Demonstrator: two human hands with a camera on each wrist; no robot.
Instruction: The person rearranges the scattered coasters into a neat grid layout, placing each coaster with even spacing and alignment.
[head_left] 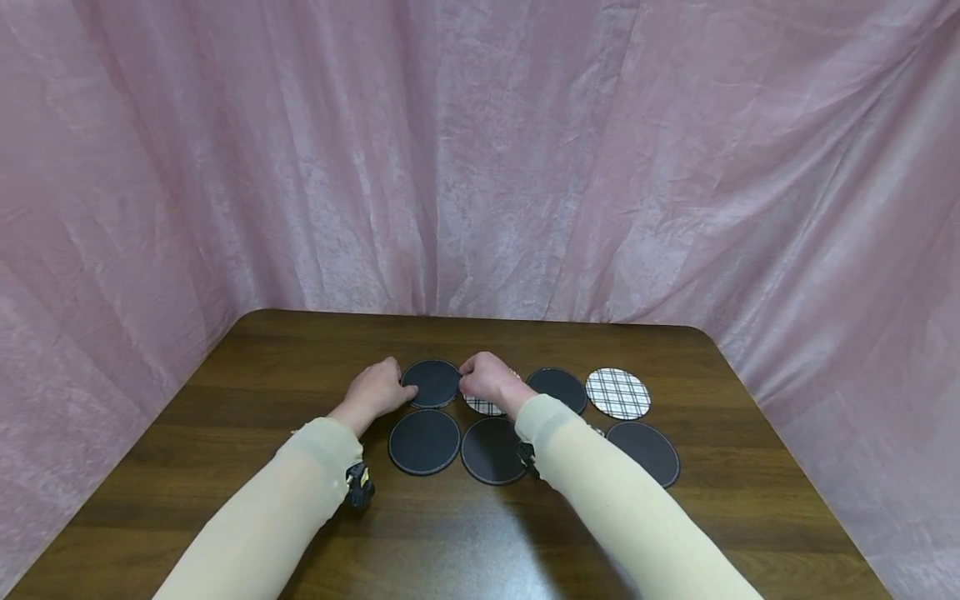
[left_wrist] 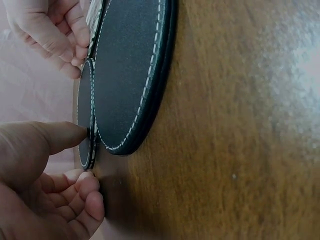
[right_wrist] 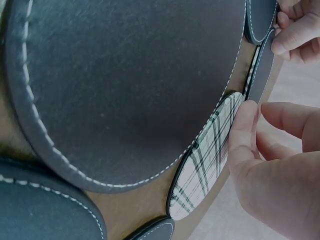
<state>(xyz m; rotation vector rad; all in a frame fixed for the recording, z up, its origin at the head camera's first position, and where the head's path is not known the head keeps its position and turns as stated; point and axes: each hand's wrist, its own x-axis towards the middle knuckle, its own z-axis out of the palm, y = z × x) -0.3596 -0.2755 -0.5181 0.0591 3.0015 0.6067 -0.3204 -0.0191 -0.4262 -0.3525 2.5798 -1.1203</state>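
A round black stitched coaster (head_left: 433, 382) lies at the left end of the back row, with a strip of plaid showing under its edge in the wrist views. My left hand (head_left: 375, 389) pinches its left side, thumb on the dark face and fingers curled at the rim. Across from it, my right hand (head_left: 491, 379) has curled fingertips at the same coaster's right edge; its thumb and forefinger (right_wrist: 286, 114) appear to pinch that rim. Beside this coaster lies a plaid coaster (right_wrist: 207, 155), partly hidden by the right hand in the head view.
Farther right in the back row are a black coaster (head_left: 557, 387) and a plaid one (head_left: 618, 393). The front row holds black coasters (head_left: 424, 442), one partly behind my right sleeve (head_left: 600, 483). All lie on a brown wooden table (head_left: 420, 542) before a pink curtain (head_left: 480, 167).
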